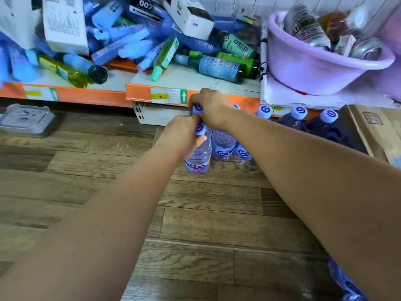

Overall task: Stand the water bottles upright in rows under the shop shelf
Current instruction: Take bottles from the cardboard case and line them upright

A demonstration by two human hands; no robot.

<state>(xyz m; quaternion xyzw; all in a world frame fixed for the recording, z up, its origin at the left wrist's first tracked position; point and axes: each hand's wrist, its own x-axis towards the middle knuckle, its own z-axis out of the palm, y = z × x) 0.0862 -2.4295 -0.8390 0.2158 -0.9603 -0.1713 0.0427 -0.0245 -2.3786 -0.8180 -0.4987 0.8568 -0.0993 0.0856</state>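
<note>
Under shelf, far left: grey tray (27, 119), moulded plastic, flat on floor, well apart from bottles.
Floor (195, 213): wood-grain planks, matte, brown-grey.
Shelf (97, 96): orange metal lip, pale board on top; paper price tags with green arrows on lip.
Shelf load, left to middle: white card boxes (65, 25), blue tubes and packets heaped loose; green glass bottles (219, 67) lying on sides.
Left hand (181, 135): clenched round neck of front bottle (198, 155), thumb against shoulder, just below blue cap.
Front bottle: clear ribbed plastic, purple-lettered label, upright on floor, foremost, just ahead of shelf lip.
Right hand (211, 109): closed over cap of bottle behind (197, 108), fingers curled on top; that bottle's body mostly hidden by both hands.
Middle bottles (223, 146): two more, upright, same label, just beside front bottle and touching each other.
Back row (299, 112): round blue caps with swirl mark, upright in line under lip; bodies in shadow.
Basin (314, 68): lilac plastic, round, glossy, on shelf; metal cans and packets inside.
Carton (373, 131): brown corrugated card, on floor, right of back row.
Bottom right corner: further bottles (347, 283), lying, partly behind right forearm.
</note>
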